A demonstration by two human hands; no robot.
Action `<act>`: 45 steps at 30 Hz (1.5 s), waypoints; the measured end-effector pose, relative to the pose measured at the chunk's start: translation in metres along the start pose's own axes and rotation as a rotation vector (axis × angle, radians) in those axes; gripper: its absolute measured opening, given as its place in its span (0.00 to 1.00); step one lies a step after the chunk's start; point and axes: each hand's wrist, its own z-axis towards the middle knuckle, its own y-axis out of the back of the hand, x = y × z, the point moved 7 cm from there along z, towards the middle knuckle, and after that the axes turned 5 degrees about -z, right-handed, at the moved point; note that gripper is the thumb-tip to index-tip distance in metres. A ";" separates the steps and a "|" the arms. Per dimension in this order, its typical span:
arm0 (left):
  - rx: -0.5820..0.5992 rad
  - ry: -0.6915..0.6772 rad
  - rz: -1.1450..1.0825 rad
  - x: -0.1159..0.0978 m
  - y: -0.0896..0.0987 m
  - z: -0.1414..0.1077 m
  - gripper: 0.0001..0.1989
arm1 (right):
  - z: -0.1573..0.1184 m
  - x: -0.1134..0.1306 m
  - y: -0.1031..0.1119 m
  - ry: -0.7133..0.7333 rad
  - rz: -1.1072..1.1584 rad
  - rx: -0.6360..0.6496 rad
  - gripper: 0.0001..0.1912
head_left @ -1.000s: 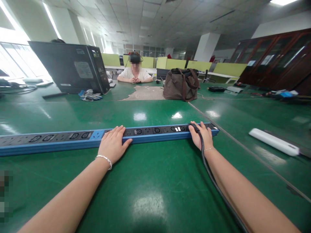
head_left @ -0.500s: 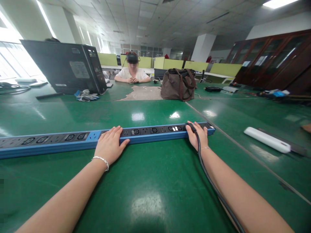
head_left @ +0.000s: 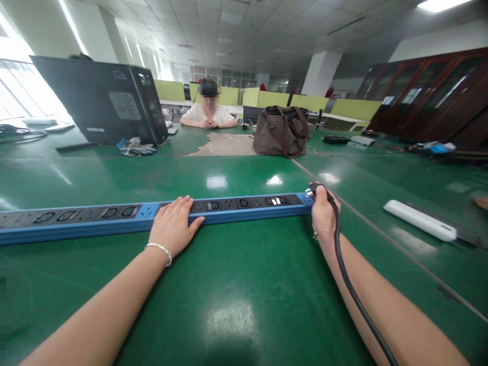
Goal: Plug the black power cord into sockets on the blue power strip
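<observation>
A long blue power strip [head_left: 229, 218] with black sockets lies across the green table. My left hand [head_left: 172, 223] grips it near the middle, fingers draped over the top and thumb along its near side. At the strip's right end, my right hand [head_left: 324, 213] is closed around a black power plug [head_left: 314, 188]. The plug's metal prongs are exposed and point left, above the strip's blue end section. From the plug, a black cable [head_left: 345, 277] runs down over my right forearm. My right hand hides the strip's far right tip.
Right of the strip lies a long white device [head_left: 419, 219]. Farther back stand a black computer case [head_left: 110, 107] with gloves [head_left: 136, 147] beside it, and a brown bag [head_left: 280, 132]. Across the table [head_left: 236, 269] sits a person [head_left: 208, 109] with hands together.
My right hand has lifted the plug off the strip's socket area and shifted right with it, uncovering the prongs. The left hand has stayed on the strip.
</observation>
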 end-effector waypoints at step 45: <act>-0.034 -0.003 -0.040 -0.003 0.002 -0.001 0.29 | -0.088 0.095 -0.087 0.275 -0.511 0.490 0.19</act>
